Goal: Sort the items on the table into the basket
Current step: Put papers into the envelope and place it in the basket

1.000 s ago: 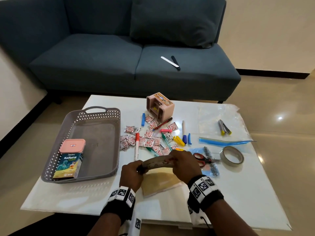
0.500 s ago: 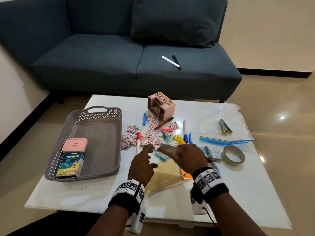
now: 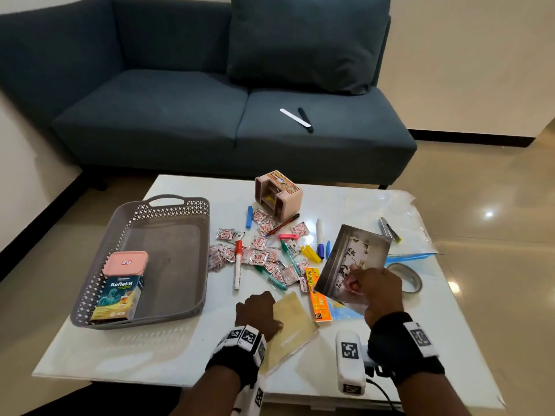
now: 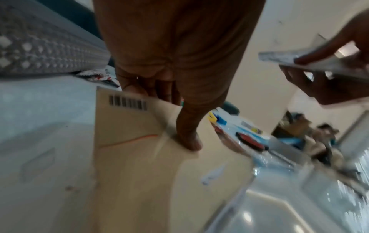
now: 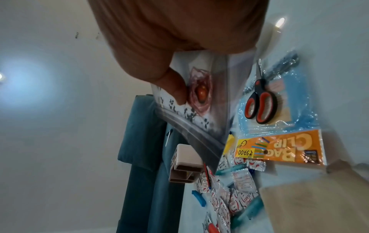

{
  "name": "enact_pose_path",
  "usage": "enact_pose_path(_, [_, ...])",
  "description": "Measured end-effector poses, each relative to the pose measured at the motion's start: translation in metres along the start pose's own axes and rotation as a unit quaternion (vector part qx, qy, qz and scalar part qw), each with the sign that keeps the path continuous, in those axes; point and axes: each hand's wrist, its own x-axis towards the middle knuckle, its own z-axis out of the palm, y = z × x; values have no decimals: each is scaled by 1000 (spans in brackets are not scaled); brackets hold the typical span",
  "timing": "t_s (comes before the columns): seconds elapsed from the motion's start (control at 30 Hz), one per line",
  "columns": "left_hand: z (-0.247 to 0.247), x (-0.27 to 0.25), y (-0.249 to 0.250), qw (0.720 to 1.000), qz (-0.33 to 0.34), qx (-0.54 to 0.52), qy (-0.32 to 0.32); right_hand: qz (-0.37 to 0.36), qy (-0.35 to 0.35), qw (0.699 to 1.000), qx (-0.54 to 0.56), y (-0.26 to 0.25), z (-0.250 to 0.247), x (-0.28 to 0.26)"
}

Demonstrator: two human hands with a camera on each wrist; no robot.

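Observation:
My right hand [image 3: 360, 277] holds a grey flower-print card [image 3: 357, 253] in a clear sleeve, tilted up above the table's right half; the thumb [image 5: 175, 88] pinches the card [image 5: 201, 88] near its red flower. My left hand [image 3: 258, 310] lies on a tan envelope [image 3: 295, 322] at the front edge. Its thumb presses on top of the envelope [image 4: 135, 157], and its curled fingers meet the far edge. The grey perforated basket [image 3: 168, 202] stands at the left with a Koflet-H box [image 3: 117, 298] and a pink-lidded box [image 3: 126, 262] inside.
Between basket and card lie several sachets [image 3: 258, 256], a red-capped marker [image 3: 238, 262], pens and clips. A pink holder [image 3: 279, 195] stands behind them. An orange Bag Clip pack [image 3: 318, 304], scissors [image 5: 261, 100], a tape roll [image 3: 411, 277] and a clear bag [image 3: 390, 205] lie to the right.
Both hands held the card bent above the envelope. The left hand let go and came down onto the envelope; the right hand carried the card up and to the right.

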Motion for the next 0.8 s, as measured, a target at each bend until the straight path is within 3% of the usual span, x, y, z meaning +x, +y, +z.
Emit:
enact_pose_path(0.1, [-5,4,-8,977,-23,-211,33,-39,24,999,24,3,-2,-4])
enact_pose_path(0.2, [-11,4,-9,911,-57,-405,53,-77,40,996,33,7,-1,-7])
enact_pose_path(0.37, [-5,13,-15,819,-86,-566,39,-97,27,993,67,10,4,-21])
enact_pose_path(0.5, [-7,13,-14,800,-89,-593,30,-96,18,991,87,11,6,-25])
enact_pose_path(0.8, [-9,5,-8,771,-87,-631,28,-224,40,974,24,17,15,-31])
